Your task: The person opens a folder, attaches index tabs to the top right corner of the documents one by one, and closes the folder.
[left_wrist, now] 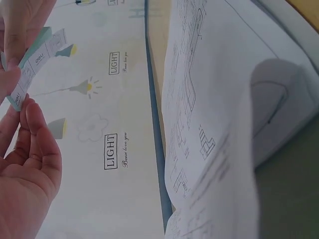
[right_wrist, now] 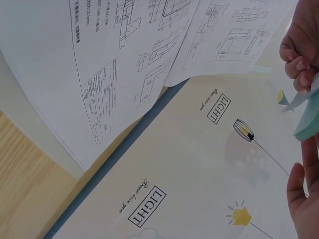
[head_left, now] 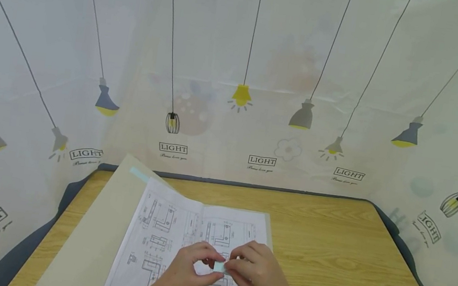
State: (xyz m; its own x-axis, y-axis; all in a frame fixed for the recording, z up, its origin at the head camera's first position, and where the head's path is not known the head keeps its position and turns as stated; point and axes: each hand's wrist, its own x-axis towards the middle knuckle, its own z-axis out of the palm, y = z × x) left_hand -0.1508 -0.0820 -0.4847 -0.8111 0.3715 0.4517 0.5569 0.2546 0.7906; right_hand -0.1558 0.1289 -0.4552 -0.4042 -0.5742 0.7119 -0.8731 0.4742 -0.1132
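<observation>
My left hand (head_left: 184, 270) and right hand (head_left: 261, 274) meet above an open booklet of technical drawings (head_left: 156, 235). Between their fingertips is a small pale teal sticky-note pad (head_left: 219, 267), pinched from both sides. A white strip (left_wrist: 42, 56) on it, printed with "deli", shows in the left wrist view; its free end stands away from the teal part. In that view the left hand (left_wrist: 32, 169) is below the pad and the right hand (left_wrist: 22, 30) above. Fingers cover much of the pad. At the right wrist view's edge, its teal side (right_wrist: 308, 119) appears between both hands.
A beige cover (head_left: 92, 226) spreads left of the pages, with a pale blue strip (head_left: 139, 174) near its top. The wooden table (head_left: 349, 255) extends right of the booklet. Behind stands a light curtain (head_left: 229, 41) printed with hanging lamps.
</observation>
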